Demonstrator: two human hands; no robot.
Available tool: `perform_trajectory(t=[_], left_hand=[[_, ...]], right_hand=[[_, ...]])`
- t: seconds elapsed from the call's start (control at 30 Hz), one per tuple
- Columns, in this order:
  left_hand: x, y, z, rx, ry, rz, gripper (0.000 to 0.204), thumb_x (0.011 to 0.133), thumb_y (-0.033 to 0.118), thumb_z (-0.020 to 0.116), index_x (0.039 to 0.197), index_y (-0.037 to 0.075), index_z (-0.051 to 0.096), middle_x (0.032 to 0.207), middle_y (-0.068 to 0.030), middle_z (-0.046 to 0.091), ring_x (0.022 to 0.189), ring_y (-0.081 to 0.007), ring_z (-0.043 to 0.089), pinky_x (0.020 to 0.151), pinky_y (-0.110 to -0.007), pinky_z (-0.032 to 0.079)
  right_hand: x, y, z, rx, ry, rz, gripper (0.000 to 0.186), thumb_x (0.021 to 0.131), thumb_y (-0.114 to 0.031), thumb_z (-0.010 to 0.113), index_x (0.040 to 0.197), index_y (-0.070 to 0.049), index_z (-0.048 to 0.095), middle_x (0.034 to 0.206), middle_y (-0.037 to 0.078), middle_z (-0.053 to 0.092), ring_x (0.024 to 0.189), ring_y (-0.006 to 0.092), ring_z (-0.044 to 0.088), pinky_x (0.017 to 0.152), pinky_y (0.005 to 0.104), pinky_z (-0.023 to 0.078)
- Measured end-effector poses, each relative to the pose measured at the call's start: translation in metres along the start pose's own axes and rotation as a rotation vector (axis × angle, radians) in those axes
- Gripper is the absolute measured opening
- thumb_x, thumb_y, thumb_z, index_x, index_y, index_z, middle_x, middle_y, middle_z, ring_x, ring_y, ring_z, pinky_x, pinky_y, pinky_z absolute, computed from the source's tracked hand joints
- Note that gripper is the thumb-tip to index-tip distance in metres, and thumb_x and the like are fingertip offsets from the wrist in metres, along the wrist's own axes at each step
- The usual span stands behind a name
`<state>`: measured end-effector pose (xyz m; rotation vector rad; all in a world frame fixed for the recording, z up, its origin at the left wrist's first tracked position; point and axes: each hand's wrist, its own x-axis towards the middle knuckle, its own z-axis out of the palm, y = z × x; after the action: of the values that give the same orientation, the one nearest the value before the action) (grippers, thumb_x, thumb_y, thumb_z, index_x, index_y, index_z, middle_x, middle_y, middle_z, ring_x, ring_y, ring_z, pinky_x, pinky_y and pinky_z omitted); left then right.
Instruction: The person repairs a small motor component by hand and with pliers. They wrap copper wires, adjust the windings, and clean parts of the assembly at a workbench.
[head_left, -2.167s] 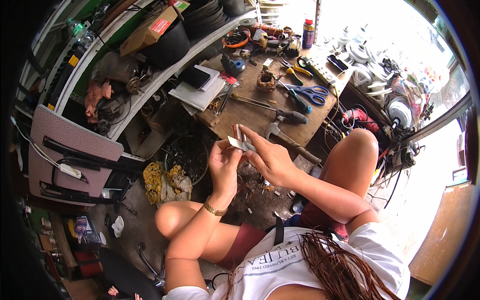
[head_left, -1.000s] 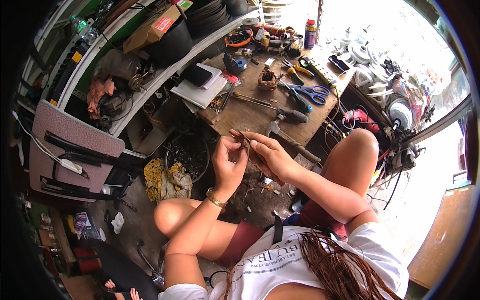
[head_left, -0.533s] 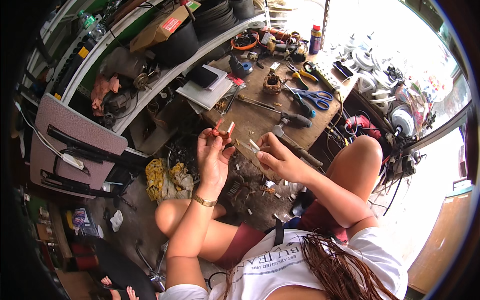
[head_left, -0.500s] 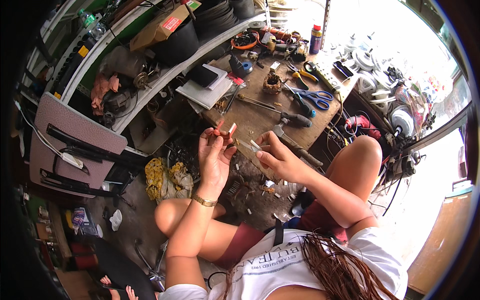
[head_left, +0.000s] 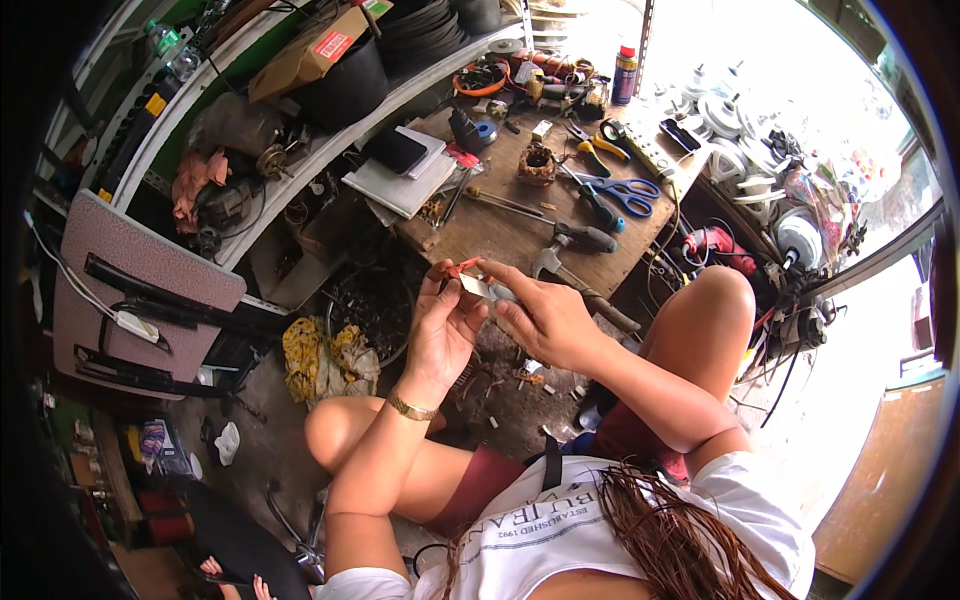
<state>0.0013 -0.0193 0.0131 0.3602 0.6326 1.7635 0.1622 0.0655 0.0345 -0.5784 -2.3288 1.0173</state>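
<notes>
My left hand [head_left: 440, 335], turned palm up in front of the wooden bench, has fingers curled round a small red piece [head_left: 459, 271] with a pale flat rectangular piece [head_left: 474, 287] against it. My right hand [head_left: 550, 325] meets it from the right, index finger reaching to these pieces, thumb and fingers closed on a small greyish metal piece [head_left: 499, 293] whose shape is partly hidden. Just beyond the hands, a claw hammer [head_left: 546, 262], a dark-handled screwdriver [head_left: 585, 236] and blue scissors [head_left: 625, 192] lie on the bench [head_left: 480, 235].
My bent knees frame scraps on the floor [head_left: 500, 400]. Left are a shelf [head_left: 290, 170] of clutter, a padded board [head_left: 140, 260] and a yellow cloth [head_left: 310, 355]. Another person's hands [head_left: 260, 588] show at lower left. White plastic parts [head_left: 725, 115] pile at upper right.
Half a second ago my hands were apart; now they have come together, the right moving left to the red piece, which sits a little lower and further right in view.
</notes>
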Motion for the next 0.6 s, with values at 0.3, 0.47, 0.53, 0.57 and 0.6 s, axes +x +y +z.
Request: perform_trajectory(t=[0.3,0.47,0.53,0.57,0.6], left_hand=[[-0.002,-0.002,-0.003,-0.013,-0.009,-0.059,0.026,0.093,0.010,0.058,0.119,0.011,0.052,0.107,-0.0047,0.061,0.091,-0.0126,0.063,0.082,-0.030,0.059],[0.000,0.000,-0.010,0.033,-0.015,-0.078,0.025,0.094,0.009,0.056,0.118,0.007,0.053,0.106,-0.0060,0.062,0.085,-0.0126,0.062,0.082,-0.030,0.059],[0.000,-0.001,-0.012,0.047,-0.006,-0.115,0.024,0.094,0.009,0.055,0.118,0.007,0.054,0.105,-0.0061,0.062,0.085,-0.0127,0.062,0.082,-0.030,0.059],[0.000,0.005,-0.014,0.059,0.012,-0.166,0.023,0.094,0.009,0.056,0.117,0.007,0.054,0.105,-0.0059,0.062,0.085,-0.0125,0.062,0.082,-0.030,0.059],[0.000,0.009,-0.015,0.070,0.030,-0.217,0.023,0.094,0.009,0.056,0.117,0.007,0.055,0.104,-0.0056,0.063,0.085,-0.0124,0.062,0.081,-0.029,0.058]], right_hand=[[-0.002,-0.001,-0.002,-0.154,0.076,-0.081,0.038,0.090,-0.019,0.057,0.127,-0.014,0.050,0.094,0.014,0.066,0.078,0.0367,0.063,0.063,0.0443,0.049],[-0.002,-0.001,-0.001,-0.092,0.078,-0.051,0.031,0.090,-0.020,0.057,0.119,-0.013,0.054,0.091,0.014,0.066,0.076,0.0368,0.063,0.061,0.0452,0.047],[-0.004,0.004,-0.001,-0.087,0.039,-0.021,0.029,0.090,-0.021,0.056,0.118,-0.013,0.053,0.090,0.014,0.066,0.077,0.0372,0.063,0.062,0.0454,0.047],[-0.003,0.005,-0.002,-0.095,0.014,-0.017,0.028,0.091,-0.021,0.056,0.117,-0.012,0.053,0.090,0.015,0.066,0.077,0.0372,0.063,0.063,0.0456,0.047],[-0.002,0.006,-0.004,-0.103,-0.013,-0.014,0.028,0.091,-0.022,0.055,0.117,-0.012,0.053,0.090,0.015,0.066,0.077,0.0373,0.063,0.063,0.0458,0.047]])
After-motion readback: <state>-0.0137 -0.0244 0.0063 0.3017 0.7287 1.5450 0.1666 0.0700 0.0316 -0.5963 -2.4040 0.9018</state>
